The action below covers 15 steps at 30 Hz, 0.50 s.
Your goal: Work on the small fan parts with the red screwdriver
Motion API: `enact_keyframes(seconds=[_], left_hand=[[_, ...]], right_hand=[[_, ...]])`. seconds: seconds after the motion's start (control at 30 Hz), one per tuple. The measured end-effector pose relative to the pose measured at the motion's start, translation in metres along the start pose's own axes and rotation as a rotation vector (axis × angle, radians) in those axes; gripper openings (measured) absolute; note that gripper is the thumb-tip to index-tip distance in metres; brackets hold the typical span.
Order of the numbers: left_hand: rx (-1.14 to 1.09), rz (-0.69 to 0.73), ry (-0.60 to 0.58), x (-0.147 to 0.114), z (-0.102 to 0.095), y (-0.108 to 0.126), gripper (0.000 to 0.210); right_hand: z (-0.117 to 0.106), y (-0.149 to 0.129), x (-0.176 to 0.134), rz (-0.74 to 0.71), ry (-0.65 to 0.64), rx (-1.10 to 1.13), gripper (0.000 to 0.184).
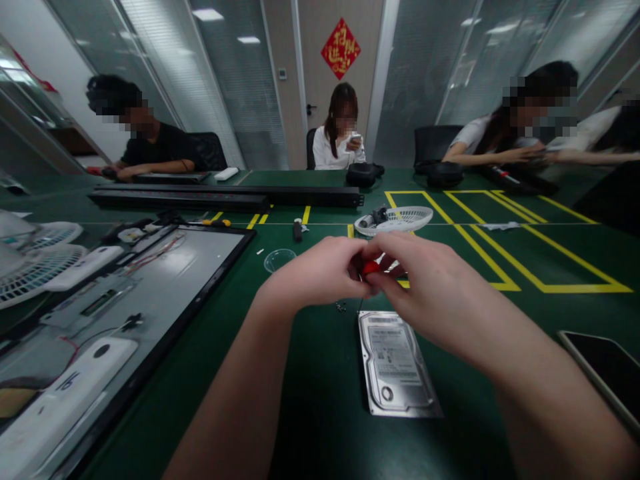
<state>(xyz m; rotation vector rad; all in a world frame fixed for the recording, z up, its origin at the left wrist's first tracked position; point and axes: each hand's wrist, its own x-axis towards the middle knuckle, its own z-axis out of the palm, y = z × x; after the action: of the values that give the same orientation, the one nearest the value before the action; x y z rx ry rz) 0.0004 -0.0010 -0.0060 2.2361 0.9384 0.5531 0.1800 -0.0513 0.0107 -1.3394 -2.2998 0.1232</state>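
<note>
A silver hard drive lies label up on the green table in front of me. Above its far left corner, my right hand pinches the red handle of a small screwdriver. Its thin dark shaft runs down to that corner of the drive. My left hand meets the right one there, its fingers curled in around the screwdriver; the fingertips are partly hidden. Several tiny screws lie on the table just beyond the drive. A clear round dish sits to the left, behind my left wrist.
An opened display panel with boards and wires fills the left side, beside white fan grilles. A white grille basket holding parts stands ahead. Long black bars lie farther back. A phone is at right. Several people sit across.
</note>
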Motion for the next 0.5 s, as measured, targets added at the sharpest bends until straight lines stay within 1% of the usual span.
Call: enact_keyframes(seconds=[0.07, 0.17, 0.27, 0.33, 0.4, 0.47, 0.5], left_hand=[[0.000, -0.008, 0.015, 0.0005, 0.0004, -0.0011, 0.029], [0.006, 0.002, 0.029, -0.0003, 0.0008, -0.0005, 0.034], [0.026, 0.015, 0.018, -0.0018, 0.0001, 0.0017, 0.030], [0.035, 0.010, 0.000, -0.0020, -0.0005, 0.0020, 0.025], [0.018, -0.007, -0.007, -0.0012, -0.0007, 0.0008, 0.026], [0.000, -0.025, 0.006, -0.0001, -0.0003, -0.0008, 0.029], [-0.005, -0.029, 0.012, 0.0002, -0.0001, -0.0012, 0.031]], right_hand=[[0.0002, -0.0002, 0.0003, 0.019, 0.013, -0.019, 0.009], [0.0006, 0.0017, 0.0004, 0.028, -0.001, -0.032, 0.007], [0.0000, 0.0040, -0.0007, -0.015, -0.019, -0.014, 0.018], [-0.0005, 0.0042, -0.0014, -0.040, -0.025, -0.001, 0.022], [-0.0006, 0.0033, -0.0015, -0.030, -0.018, 0.004, 0.017], [0.0001, 0.0024, -0.0010, -0.002, 0.006, -0.011, 0.009], [0.0005, 0.0022, -0.0006, 0.010, 0.015, -0.020, 0.007]])
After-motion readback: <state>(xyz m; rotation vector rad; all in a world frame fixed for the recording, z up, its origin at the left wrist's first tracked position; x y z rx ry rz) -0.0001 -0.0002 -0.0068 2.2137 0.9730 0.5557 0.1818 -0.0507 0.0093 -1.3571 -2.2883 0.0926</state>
